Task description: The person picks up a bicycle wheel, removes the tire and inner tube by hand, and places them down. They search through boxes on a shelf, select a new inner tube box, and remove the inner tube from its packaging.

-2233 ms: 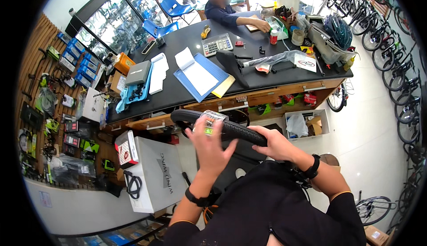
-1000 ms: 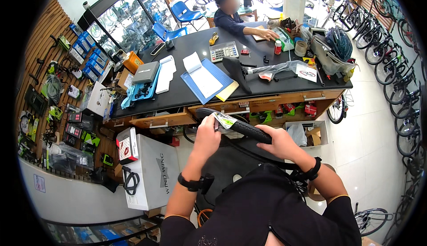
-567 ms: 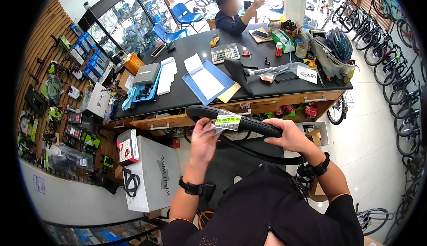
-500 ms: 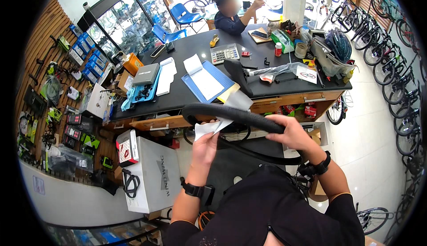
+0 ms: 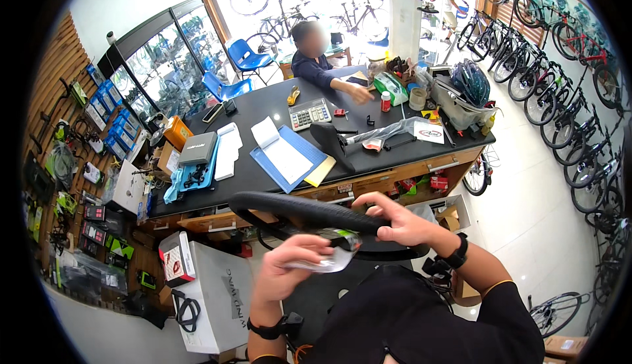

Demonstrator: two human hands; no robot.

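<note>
A black bicycle tire [image 5: 289, 204] with a textured tread is held up in front of my body, in a flattened loop. My right hand [image 5: 405, 220] is closed on the right end of its upper run, thumb toward me. My left hand [image 5: 288, 266] pinches a pale, shiny wrapper [image 5: 334, 259] with a dark and green patch, just below the tire. I cannot tell whether the wrapper touches the tire. Part of the loop's lower run is hidden behind my hands and the wrapper.
Beyond the tire stands a black-topped counter [image 5: 245, 186] with a blue clipboard [image 5: 280, 178], a calculator [image 5: 309, 115] and a black saddle [image 5: 331, 145]. A co-worker [image 5: 315, 68] sits across it, one hand over the top. A large white box [image 5: 214, 298] stands on my left. Bicycles line the right wall.
My left hand and the wrapper have moved down and toward me, and the wrapper's dark and green patch now shows. The co-worker's raised hand has come down over the counter. The view has shifted.
</note>
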